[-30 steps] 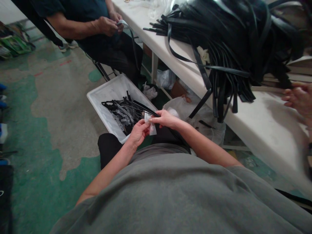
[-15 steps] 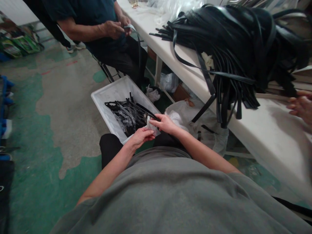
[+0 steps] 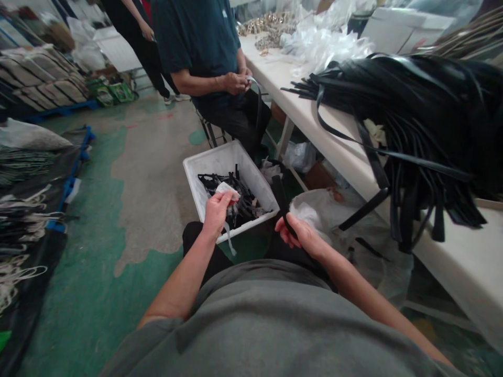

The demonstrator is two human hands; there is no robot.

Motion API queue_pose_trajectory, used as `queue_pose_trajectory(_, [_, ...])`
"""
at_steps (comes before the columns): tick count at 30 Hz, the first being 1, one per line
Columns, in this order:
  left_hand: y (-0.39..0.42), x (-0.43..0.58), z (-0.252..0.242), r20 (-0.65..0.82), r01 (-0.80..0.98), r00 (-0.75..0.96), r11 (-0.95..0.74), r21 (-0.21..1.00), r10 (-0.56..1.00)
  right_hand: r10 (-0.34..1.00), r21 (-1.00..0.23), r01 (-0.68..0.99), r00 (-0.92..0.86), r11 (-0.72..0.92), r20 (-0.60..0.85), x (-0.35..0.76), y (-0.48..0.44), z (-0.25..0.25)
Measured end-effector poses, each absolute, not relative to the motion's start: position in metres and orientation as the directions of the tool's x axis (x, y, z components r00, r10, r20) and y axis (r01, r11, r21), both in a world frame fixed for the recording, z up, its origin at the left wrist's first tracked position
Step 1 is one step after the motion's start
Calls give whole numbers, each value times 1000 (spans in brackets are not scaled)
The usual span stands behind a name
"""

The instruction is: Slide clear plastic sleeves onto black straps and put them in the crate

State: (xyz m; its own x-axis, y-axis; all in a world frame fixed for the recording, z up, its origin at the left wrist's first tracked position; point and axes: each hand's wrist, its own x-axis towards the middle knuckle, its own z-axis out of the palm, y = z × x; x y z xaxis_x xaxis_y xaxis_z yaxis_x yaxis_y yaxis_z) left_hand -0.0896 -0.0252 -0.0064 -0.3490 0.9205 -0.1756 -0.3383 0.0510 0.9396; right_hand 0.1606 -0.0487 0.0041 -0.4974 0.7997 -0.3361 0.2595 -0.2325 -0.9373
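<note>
Head view: left hand [image 3: 217,212] pinched closed on white slip [image 3: 226,188] over white bin [image 3: 192,166] of black strips [image 3: 251,210], right hand [image 3: 296,230] curled around black strap [image 3: 280,195] just beside bin.

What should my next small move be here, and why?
Probably let the white piece drop from your left hand into the white bin: that hand appears to be over its opening, where black strips already lie, while your right hand holds the black strap apart from it.
</note>
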Motion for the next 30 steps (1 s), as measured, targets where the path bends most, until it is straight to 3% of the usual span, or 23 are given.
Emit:
queue_pose_trajectory(3, [-25, -101, 2, -148, -358, -353, 13, 934, 924, 783, -946, 209, -532, -247, -322, 153, -53, 3])
queue_pose_trajectory(8, [-35, -99, -6, -447, -637, -178, 243, 731, 877, 729, -940, 138, -600, -312, -330, 145, -61, 5])
queue_pose_trajectory(13, [-38, -88, -16, -539, -736, -131, 282, 615, 832, 736, -910, 151, -545, -385, -402, 139, -65, 1])
queue_pose_trajectory(25, [-41, -81, -17, -492, -676, -151, 273, 684, 858, 786, -890, 360, -448, -278, -427, 135, -61, -13])
queue_pose_trajectory(30, [-49, -69, -28, -464, -616, -127, 297, 730, 877, 734, -887, 302, -500, -349, -459, 126, -57, -17])
